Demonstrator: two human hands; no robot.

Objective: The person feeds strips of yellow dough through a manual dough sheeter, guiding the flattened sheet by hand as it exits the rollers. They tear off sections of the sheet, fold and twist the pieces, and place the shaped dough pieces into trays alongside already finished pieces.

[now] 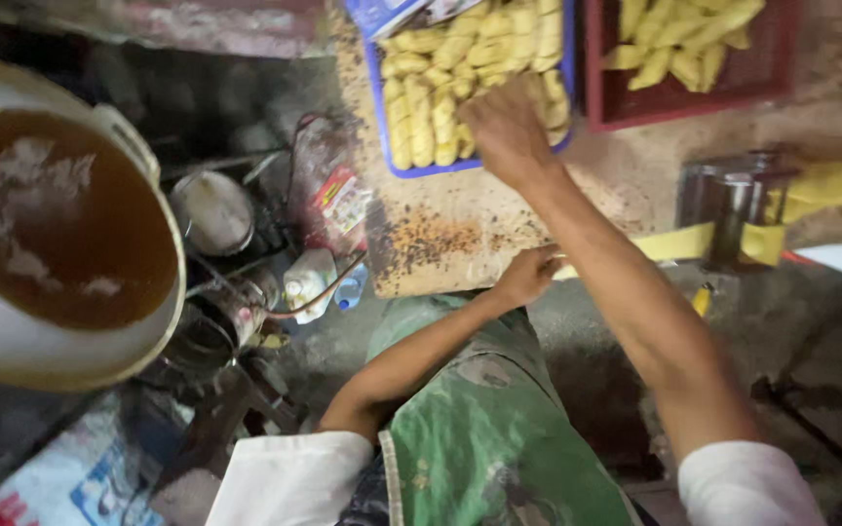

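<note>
My right hand [505,131] reaches forward into a blue tray [383,117] filled with several pale yellow breaded sticks [421,117], its fingers down among them; whether it grips one is hidden. My left hand [526,274] rests with curled fingers on the near edge of the crumb-covered counter [460,234]. A red tray [604,107] with more yellow sticks sits to the right of the blue one.
A large wok of dark brown oil [56,219] sits at the left, with a small metal pot [212,211], bottles and a hose below the counter's edge. Metal cans [736,209] and yellow strips stand at the right. A green apron [484,429] covers my front.
</note>
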